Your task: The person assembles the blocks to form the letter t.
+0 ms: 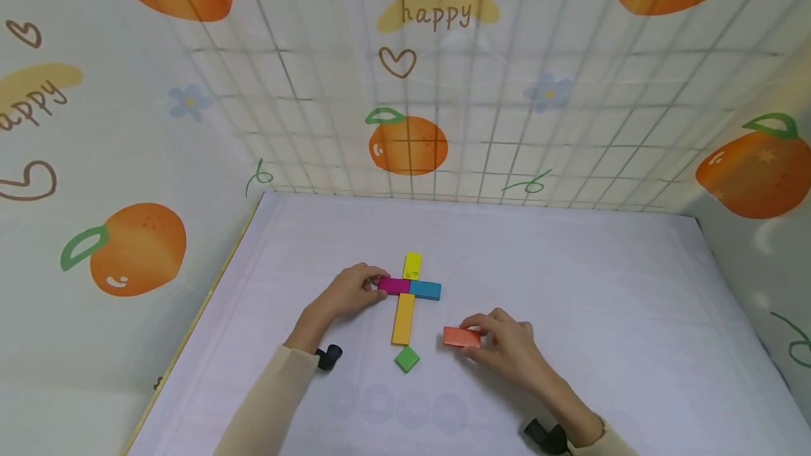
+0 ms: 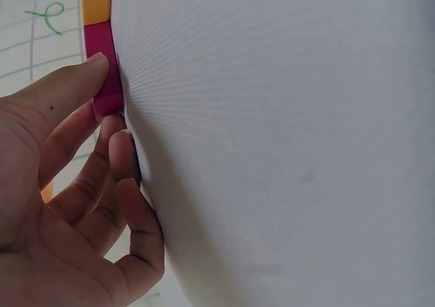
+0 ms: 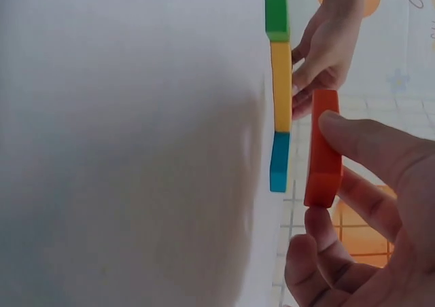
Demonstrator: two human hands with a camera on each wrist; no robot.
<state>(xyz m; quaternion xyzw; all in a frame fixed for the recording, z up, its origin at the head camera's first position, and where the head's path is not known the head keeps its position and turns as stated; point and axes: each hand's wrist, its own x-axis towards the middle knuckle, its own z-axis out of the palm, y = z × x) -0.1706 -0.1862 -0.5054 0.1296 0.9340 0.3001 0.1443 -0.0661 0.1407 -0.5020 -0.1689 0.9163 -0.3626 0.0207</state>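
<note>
A cross of flat blocks lies on the white table: a yellow block at the top, a magenta block and a blue block end to end across, and an amber block below them. A green square block stands on its corner at the amber block's lower end. My left hand pinches the magenta block's outer end, thumb on its side. To the right of the cross, my right hand holds an orange-red block between thumb and fingers, raised off the table.
The white tabletop spreads around the blocks. Behind it hangs a curtain printed with oranges and hearts over a wire grid. Black wrist devices sit at both cuffs.
</note>
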